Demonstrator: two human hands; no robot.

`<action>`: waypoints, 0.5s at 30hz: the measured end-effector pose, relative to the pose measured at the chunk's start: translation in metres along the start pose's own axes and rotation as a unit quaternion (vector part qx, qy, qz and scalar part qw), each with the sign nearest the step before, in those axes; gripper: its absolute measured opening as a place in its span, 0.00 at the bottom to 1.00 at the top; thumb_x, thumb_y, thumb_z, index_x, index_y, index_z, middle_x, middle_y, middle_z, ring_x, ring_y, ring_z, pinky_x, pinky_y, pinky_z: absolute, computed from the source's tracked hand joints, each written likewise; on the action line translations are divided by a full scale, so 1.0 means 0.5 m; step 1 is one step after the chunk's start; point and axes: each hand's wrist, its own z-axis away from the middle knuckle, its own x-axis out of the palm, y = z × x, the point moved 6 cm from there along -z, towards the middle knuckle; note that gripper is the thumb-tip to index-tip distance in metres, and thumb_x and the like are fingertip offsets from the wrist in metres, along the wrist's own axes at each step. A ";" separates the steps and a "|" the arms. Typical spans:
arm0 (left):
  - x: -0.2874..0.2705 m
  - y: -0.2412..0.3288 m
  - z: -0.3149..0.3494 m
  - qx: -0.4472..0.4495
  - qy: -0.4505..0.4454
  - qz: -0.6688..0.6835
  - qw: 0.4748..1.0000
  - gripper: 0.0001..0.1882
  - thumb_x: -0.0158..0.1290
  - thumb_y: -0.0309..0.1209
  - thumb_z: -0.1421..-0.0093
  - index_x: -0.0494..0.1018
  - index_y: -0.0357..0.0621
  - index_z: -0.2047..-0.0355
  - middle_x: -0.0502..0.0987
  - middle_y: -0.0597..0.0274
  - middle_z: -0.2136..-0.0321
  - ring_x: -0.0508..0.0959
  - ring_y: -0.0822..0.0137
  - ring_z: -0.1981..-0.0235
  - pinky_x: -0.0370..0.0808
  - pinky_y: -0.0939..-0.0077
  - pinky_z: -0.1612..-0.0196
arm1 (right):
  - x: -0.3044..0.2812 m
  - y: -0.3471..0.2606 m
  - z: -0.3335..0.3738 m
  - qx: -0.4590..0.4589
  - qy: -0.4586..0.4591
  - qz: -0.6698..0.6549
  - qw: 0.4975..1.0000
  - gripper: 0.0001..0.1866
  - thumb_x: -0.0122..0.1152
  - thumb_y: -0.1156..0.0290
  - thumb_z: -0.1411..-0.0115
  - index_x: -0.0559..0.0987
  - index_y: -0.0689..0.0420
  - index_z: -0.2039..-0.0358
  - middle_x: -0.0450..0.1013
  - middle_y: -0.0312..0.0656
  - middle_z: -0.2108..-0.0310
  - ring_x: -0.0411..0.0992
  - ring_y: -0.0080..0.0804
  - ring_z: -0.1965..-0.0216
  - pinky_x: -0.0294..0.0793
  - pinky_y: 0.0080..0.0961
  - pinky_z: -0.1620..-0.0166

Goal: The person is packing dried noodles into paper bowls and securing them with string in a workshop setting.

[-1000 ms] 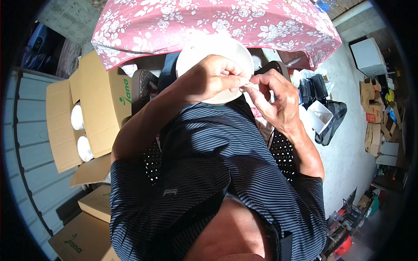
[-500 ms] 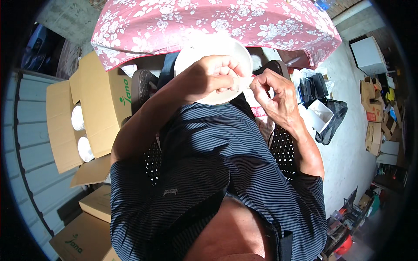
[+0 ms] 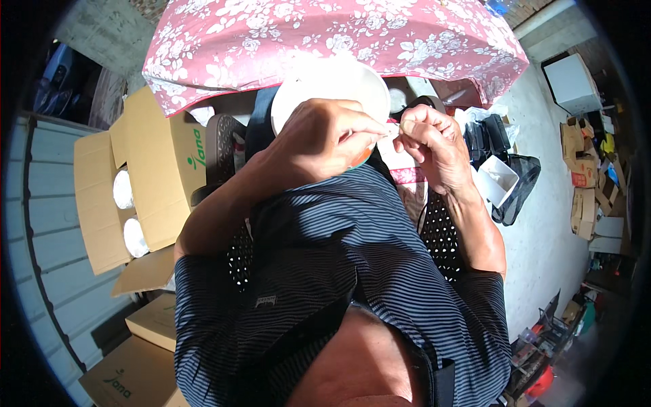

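Note:
My left hand [image 3: 324, 139] is over a round white bowl or plate [image 3: 377, 91] in my lap, its thumb and fingers pinched together toward the right. Facing it, my right hand [image 3: 435, 141] is also closed in a pinch, a short gap from the left fingertips. A tiny pale bit shows between the two hands, too small to name. Strong sunlight washes out the far part of the white dish. Below my left fingers an orange patch [image 3: 361, 158] shows at the dish's near edge; what it is I cannot tell.
A table with a pink floral cloth [image 3: 325, 34] stands ahead. On the left are open cardboard boxes [image 3: 156, 176] with white round items inside. To the right, a white container [image 3: 498, 180] and black bags [image 3: 488, 139] lie on the floor. Chair arms [image 3: 224, 146] flank me.
My left hand has turned so its back faces up and its fingers now pinch downward. The right hand has shifted slightly right and curled more. The orange patch has come into sight.

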 end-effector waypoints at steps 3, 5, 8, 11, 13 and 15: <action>-0.004 0.034 0.009 0.034 0.028 -0.060 0.997 0.11 0.57 0.19 0.40 0.83 0.34 0.57 0.84 0.48 0.63 0.85 0.55 0.63 0.81 0.68 0.59 | -0.004 -0.002 0.002 -0.010 0.006 0.003 1.000 0.08 0.59 0.72 0.32 0.78 0.62 0.68 0.67 0.33 0.78 0.58 0.17 0.81 0.74 0.28 0.61; -0.007 0.042 0.011 0.006 0.015 -0.059 0.998 0.11 0.55 0.18 0.41 0.83 0.34 0.59 0.84 0.49 0.63 0.85 0.53 0.65 0.81 0.67 0.59 | -0.001 -0.002 0.005 -0.025 -0.013 -0.046 0.999 0.06 0.60 0.75 0.33 0.81 0.65 0.64 0.73 0.36 0.77 0.65 0.18 0.78 0.66 0.17 0.69; -0.016 0.026 0.002 -0.029 0.011 0.017 0.999 0.08 0.57 0.21 0.38 0.83 0.35 0.61 0.84 0.53 0.64 0.84 0.61 0.66 0.80 0.69 0.59 | 0.001 -0.005 0.000 -0.077 -0.049 -0.122 0.988 0.06 0.60 0.75 0.33 0.80 0.64 0.65 0.75 0.37 0.75 0.66 0.17 0.77 0.65 0.16 0.69; -0.026 -0.009 0.004 -0.071 0.021 0.169 0.983 0.08 0.58 0.26 0.34 0.82 0.33 0.60 0.84 0.54 0.67 0.83 0.69 0.65 0.78 0.76 0.58 | -0.003 -0.033 0.013 -0.113 -0.019 0.077 0.990 0.06 0.60 0.74 0.33 0.81 0.63 0.64 0.78 0.38 0.73 0.68 0.16 0.76 0.69 0.17 0.69; -0.030 -0.028 0.011 -0.103 0.007 0.208 0.973 0.09 0.57 0.27 0.33 0.81 0.31 0.61 0.84 0.57 0.66 0.83 0.70 0.63 0.78 0.75 0.56 | -0.007 -0.038 0.012 -0.113 -0.015 0.101 0.988 0.06 0.60 0.74 0.33 0.81 0.63 0.63 0.79 0.38 0.73 0.68 0.14 0.75 0.68 0.16 0.69; -0.017 -0.057 0.015 -0.118 -0.001 0.259 0.959 0.09 0.57 0.27 0.33 0.80 0.32 0.60 0.83 0.57 0.66 0.82 0.71 0.62 0.78 0.74 0.56 | -0.007 -0.036 0.013 -0.087 -0.008 0.078 0.993 0.06 0.60 0.73 0.33 0.82 0.62 0.64 0.79 0.37 0.73 0.70 0.14 0.75 0.62 0.14 0.72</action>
